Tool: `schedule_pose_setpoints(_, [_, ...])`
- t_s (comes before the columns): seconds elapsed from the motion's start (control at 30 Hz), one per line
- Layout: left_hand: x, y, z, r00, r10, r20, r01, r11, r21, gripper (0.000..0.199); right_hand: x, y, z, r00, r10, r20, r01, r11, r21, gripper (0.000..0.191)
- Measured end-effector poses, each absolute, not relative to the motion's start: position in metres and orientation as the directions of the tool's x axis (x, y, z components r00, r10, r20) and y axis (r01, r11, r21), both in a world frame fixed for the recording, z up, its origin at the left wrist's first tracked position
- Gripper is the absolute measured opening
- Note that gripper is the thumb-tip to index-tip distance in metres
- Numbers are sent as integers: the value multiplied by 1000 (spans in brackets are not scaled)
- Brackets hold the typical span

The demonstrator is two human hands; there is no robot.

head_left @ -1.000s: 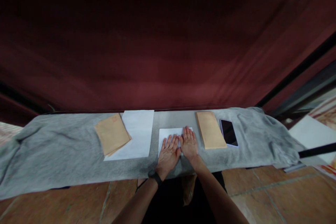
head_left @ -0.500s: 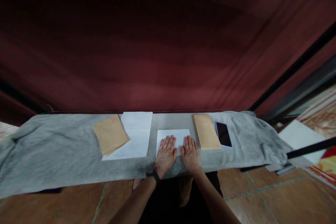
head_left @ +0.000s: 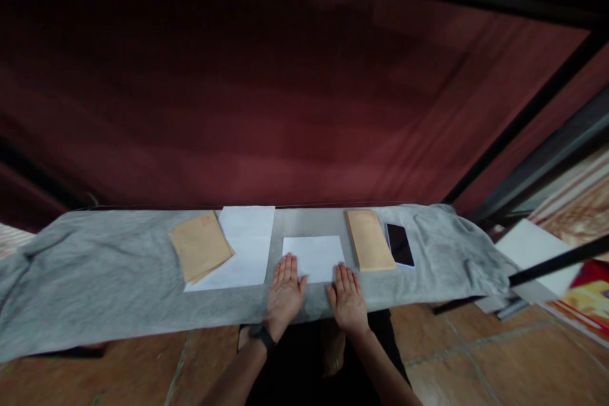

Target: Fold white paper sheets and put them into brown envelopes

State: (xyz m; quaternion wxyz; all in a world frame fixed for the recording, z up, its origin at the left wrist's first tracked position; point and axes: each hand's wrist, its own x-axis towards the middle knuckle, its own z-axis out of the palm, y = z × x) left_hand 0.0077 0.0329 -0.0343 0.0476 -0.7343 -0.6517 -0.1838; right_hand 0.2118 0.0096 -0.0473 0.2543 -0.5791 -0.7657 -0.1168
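A white sheet of paper (head_left: 314, 257), smaller than the one to its left, lies flat on the grey cloth in front of me. My left hand (head_left: 286, 290) rests palm down at its lower left corner, fingers stretched out. At the lower right corner lies my right hand (head_left: 348, 298), also flat, with fingertips over the paper's edge. Neither hand holds anything. Just right of the paper is a stack of brown envelopes (head_left: 370, 241). On the left, larger white paper (head_left: 250, 244) lies partly under several brown envelopes (head_left: 200, 246).
A phone (head_left: 400, 245) with a dark screen lies right of the envelope stack. The grey cloth (head_left: 104, 273) covers the narrow table. A dark red curtain or panel (head_left: 285, 108) rises behind it. White boards or papers (head_left: 537, 250) stand low at the far right.
Both my hands have slid back toward me and apart, from the middle of the small paper to its lower corners, uncovering more of it. The view has shifted slightly.
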Motion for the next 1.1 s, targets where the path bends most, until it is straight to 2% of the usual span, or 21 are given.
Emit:
schedule_pose_setpoints(0.2, [11, 22, -35, 56, 930, 363, 975, -129, 181, 59, 214, 3, -48, -199, 837, 510, 942, 307, -136, 59])
schedule_pose_setpoints(0.37, [49, 29, -25, 290, 917, 276, 913, -351, 209, 56, 214, 3, -49, -197, 837, 510, 943, 304, -136, 57])
schedule_pose_setpoints(0.47, [65, 42, -23, 356, 910, 211, 890, -399, 220, 56, 214, 3, -49, -213, 828, 519, 939, 320, -124, 56])
schedule_pose_setpoints(0.8, [45, 105, -14, 234, 962, 139, 943, -259, 208, 55, 212, 3, -43, -202, 850, 487, 950, 291, -113, 58])
schedule_pose_setpoints(0.93, [35, 130, 10, 256, 964, 74, 934, -266, 238, 47, 213, 2, -41, -196, 865, 461, 953, 278, -117, 59])
schedule_pose_setpoints(1.1, [35, 162, 30, 277, 961, 26, 923, -274, 270, 27, 212, 3, -39, -189, 877, 441, 956, 267, -121, 58])
